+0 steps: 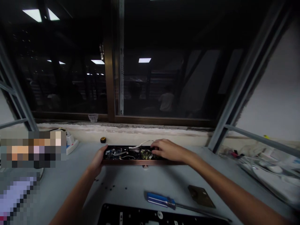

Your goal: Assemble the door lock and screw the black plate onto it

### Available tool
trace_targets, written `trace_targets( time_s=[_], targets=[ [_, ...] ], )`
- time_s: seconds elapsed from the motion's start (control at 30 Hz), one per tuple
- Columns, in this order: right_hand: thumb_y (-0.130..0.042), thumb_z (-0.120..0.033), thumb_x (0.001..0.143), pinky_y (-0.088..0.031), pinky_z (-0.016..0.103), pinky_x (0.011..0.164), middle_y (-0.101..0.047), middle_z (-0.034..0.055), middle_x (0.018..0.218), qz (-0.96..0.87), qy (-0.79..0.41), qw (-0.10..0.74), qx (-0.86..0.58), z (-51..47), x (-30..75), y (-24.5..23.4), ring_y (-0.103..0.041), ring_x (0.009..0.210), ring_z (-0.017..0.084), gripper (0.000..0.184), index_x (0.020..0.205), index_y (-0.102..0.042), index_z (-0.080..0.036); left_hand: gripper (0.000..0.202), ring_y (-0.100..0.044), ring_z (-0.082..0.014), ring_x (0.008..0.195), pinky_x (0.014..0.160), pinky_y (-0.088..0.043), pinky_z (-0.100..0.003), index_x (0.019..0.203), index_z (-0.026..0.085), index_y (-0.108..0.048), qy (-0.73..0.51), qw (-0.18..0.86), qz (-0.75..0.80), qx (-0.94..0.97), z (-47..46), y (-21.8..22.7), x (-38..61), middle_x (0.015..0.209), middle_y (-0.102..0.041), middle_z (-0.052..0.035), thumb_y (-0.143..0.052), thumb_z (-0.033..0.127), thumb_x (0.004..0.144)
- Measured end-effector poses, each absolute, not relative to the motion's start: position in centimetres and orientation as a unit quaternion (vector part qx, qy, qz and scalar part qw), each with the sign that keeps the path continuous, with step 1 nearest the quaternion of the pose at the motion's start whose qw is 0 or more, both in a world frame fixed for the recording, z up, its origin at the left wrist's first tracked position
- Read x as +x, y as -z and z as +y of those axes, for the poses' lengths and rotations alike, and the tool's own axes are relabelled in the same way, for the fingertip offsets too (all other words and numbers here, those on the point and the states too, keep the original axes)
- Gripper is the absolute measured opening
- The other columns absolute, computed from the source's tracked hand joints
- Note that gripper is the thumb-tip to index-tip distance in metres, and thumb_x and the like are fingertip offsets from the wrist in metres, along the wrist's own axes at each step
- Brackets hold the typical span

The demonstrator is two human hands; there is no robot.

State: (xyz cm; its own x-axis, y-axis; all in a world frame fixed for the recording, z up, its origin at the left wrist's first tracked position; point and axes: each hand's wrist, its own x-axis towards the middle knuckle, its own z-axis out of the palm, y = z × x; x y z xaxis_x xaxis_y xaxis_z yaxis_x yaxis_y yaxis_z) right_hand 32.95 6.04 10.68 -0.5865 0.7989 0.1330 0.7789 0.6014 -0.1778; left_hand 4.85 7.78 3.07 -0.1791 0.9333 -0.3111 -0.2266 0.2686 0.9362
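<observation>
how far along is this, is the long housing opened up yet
Opened: the long bronze housing lies with its wiring bare, and loose screws and the blue screwdriver sit set down nearer the person. In hand: left hand steadies its end, right hand works among the wires. The black cover panel lies off, unfitted.

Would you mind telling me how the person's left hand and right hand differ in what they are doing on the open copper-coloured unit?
The left hand grips the left end of the copper-coloured unit from outside, thumb on its top edge; the right hand lies palm down over the unit's right part, fingers reaching into the wiring. The left hand is curled, the right flatter. Both are bare and touch the unit on the grey table.
</observation>
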Motion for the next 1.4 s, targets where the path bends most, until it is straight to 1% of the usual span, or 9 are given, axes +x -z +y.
trace_targets(
  time_s=[0.1,0.2,0.53,0.7,0.83,0.97,1.13,1.27,1.4],
  targets=[
    [-0.052,-0.027,0.076,-0.039,0.028,0.074,-0.064,0.0102,0.09,-0.898,-0.057,0.105,-0.423,7.7,31.1,-8.2,-0.056,0.084,0.02,0.025,0.094,-0.065,-0.014,0.024,-0.057,-0.0147,0.049,0.048,-0.044,-0.024,0.085,0.016,-0.059,-0.519,0.558,0.57,0.307,7.3,-3.1,4.9,0.065,-0.065,-0.0014,-0.048,0.035,0.075],
    [-0.053,-0.023,0.075,-0.039,0.027,0.072,-0.065,0.0084,0.085,-0.902,-0.068,0.115,-0.411,8.3,30.5,-7.4,-0.057,0.081,0.019,0.019,0.086,-0.067,-0.016,0.025,-0.057,-0.0154,0.052,0.049,-0.044,-0.025,0.088,0.017,-0.059,-0.521,0.555,0.568,0.313,7.2,-3.0,4.9,0.067,-0.065,-0.002,-0.049,0.036,0.075],
    [-0.053,-0.03,0.075,-0.038,0.023,0.059,-0.062,0.0026,0.068,-0.868,-0.114,0.18,-0.449,4.5,33.9,-13.0,-0.054,0.063,0.014,0.022,0.084,-0.066,-0.015,0.027,-0.058,-0.0136,0.057,0.049,-0.044,-0.022,0.093,0.016,-0.059,-0.525,0.537,0.574,0.325,7.5,-2.7,4.6,0.074,-0.065,-0.002,-0.049,0.034,0.075],
    [-0.054,-0.024,0.072,-0.04,0.026,0.064,-0.064,0.0045,0.076,-0.852,-0.164,0.089,-0.49,-0.2,37.4,-7.9,-0.057,0.071,0.017,0.016,0.081,-0.066,-0.018,0.027,-0.057,-0.0127,0.05,0.047,-0.044,-0.022,0.095,0.016,-0.058,-0.534,0.532,0.574,0.32,7.6,-2.5,4.7,0.071,-0.066,-0.0007,-0.048,0.031,0.076],
    [-0.05,-0.022,0.074,-0.04,0.027,0.065,-0.063,0.0042,0.076,-0.834,-0.17,0.078,-0.52,-1.9,38.7,-3.4,-0.057,0.072,0.018,0.016,0.079,-0.065,-0.019,0.027,-0.056,-0.0122,0.047,0.045,-0.043,-0.021,0.096,0.016,-0.057,-0.538,0.539,0.566,0.315,7.4,-2.8,5.0,0.067,-0.065,0.0002,-0.047,0.03,0.076],
    [-0.051,-0.027,0.074,-0.041,0.028,0.066,-0.063,0.0041,0.079,-0.83,-0.164,0.078,-0.528,-2.2,38.7,-2.8,-0.057,0.074,0.019,0.016,0.079,-0.065,-0.021,0.025,-0.057,-0.0129,0.046,0.044,-0.043,-0.022,0.093,0.016,-0.058,-0.537,0.542,0.571,0.305,7.1,-3.2,5.3,0.063,-0.065,0.0003,-0.047,0.029,0.076],
    [-0.05,-0.047,0.073,-0.042,0.032,0.074,-0.064,0.0067,0.092,-0.807,-0.145,0.173,-0.545,1.2,39.7,-6.3,-0.057,0.082,0.022,0.038,0.1,-0.061,-0.022,0.021,-0.056,-0.0139,0.046,0.043,-0.043,-0.023,0.087,0.017,-0.058,-0.529,0.548,0.576,0.296,7.0,-3.4,5.2,0.062,-0.064,-0.0005,-0.047,0.031,0.076],
    [-0.045,-0.046,0.074,-0.042,0.038,0.075,-0.066,0.0095,0.082,-0.617,-0.156,0.325,-0.7,6.0,41.7,-7.1,-0.059,0.079,0.026,0.034,0.086,-0.061,-0.019,0.024,-0.059,-0.0166,0.053,0.05,-0.046,-0.026,0.087,0.017,-0.058,-0.517,0.554,0.577,0.305,7.2,-3.1,4.8,0.067,-0.066,-0.0034,-0.043,0.035,0.08],
    [-0.032,-0.05,0.079,-0.047,0.036,0.063,-0.067,0.01,0.067,-0.582,-0.291,0.337,-0.68,8.0,41.5,-4.6,-0.062,0.064,0.024,0.045,0.077,-0.063,-0.017,0.024,-0.061,-0.0178,0.068,0.056,-0.046,-0.025,0.091,0.018,-0.058,-0.523,0.528,0.563,0.361,7.5,-2.7,4.3,0.077,-0.067,-0.0037,-0.043,0.032,0.08]
  ],
)
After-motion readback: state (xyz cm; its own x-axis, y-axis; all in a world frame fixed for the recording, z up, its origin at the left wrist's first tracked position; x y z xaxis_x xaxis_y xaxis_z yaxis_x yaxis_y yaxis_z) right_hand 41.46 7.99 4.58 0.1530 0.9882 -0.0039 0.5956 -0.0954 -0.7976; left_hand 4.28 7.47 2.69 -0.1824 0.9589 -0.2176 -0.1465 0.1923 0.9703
